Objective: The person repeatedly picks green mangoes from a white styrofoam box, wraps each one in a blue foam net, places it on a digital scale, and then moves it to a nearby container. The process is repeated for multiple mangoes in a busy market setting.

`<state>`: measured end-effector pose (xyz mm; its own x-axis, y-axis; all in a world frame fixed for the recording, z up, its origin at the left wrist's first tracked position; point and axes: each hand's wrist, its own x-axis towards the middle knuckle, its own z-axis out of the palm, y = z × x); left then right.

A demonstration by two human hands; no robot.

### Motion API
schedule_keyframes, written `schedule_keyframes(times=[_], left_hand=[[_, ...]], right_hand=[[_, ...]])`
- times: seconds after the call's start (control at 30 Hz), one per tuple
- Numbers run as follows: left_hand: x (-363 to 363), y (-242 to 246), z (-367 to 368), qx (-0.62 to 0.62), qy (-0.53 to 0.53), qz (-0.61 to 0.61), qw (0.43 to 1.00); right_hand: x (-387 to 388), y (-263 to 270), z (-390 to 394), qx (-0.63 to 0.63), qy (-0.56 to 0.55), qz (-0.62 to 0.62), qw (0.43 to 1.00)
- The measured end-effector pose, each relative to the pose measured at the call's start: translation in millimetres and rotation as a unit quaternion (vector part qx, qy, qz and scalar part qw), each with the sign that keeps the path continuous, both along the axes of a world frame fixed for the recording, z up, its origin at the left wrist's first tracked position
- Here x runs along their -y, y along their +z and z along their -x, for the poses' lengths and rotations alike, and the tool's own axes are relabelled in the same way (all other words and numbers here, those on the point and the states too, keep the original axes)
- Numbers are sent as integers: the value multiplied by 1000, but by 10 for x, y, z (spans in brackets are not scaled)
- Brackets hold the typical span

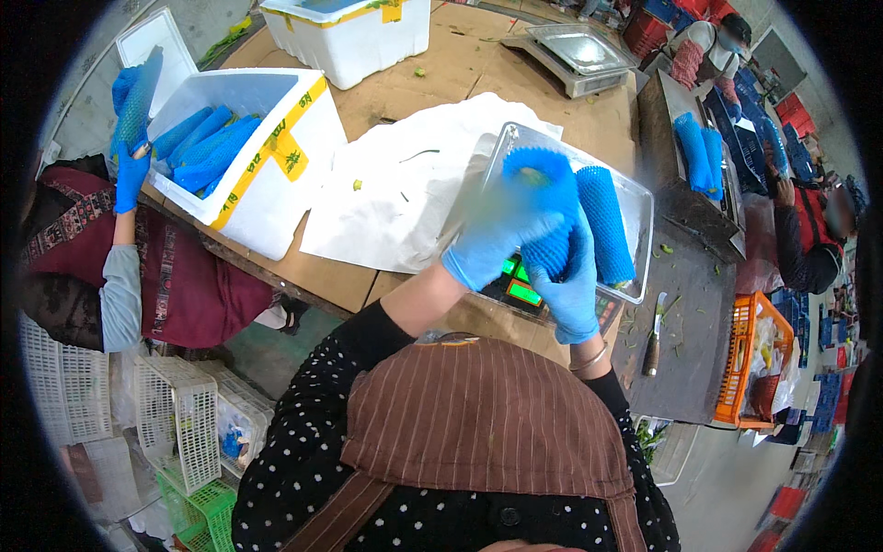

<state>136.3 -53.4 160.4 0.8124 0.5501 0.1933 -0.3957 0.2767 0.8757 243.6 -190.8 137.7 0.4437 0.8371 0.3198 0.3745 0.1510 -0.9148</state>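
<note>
In blue gloves, both my hands are on a green vegetable in a blue foam net sleeve, above the left part of a clear plastic tray. My left hand is at its left side, partly blurred. My right hand holds it from the lower right. Another blue-netted vegetable lies in the tray at the right. Beneath the tray is a digital scale with lit green displays. White paper lies to the left.
A white foam box with blue-netted vegetables stands left, beside a co-worker holding one. Another foam box and a second scale stand at the back. A knife lies on the dark table at right, near an orange crate. More co-workers are far right.
</note>
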Motion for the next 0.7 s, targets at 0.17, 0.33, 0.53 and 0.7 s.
schedule_keyframes(times=[0.17, 0.33, 0.53, 0.7], left_hand=[[420, 224, 6, -38, 95, -154, 983], [464, 118, -2, -143, 93, -167, 971], [413, 266, 93, -24, 100, -68, 992], [42, 196, 102, 54, 71, 172, 981]], right_hand=[[51, 11, 140, -96, -15, -52, 994], [103, -70, 127, -112, 2, -34, 993], [186, 174, 224, -187, 70, 109, 974], [272, 22, 278, -178, 145, 106, 968]])
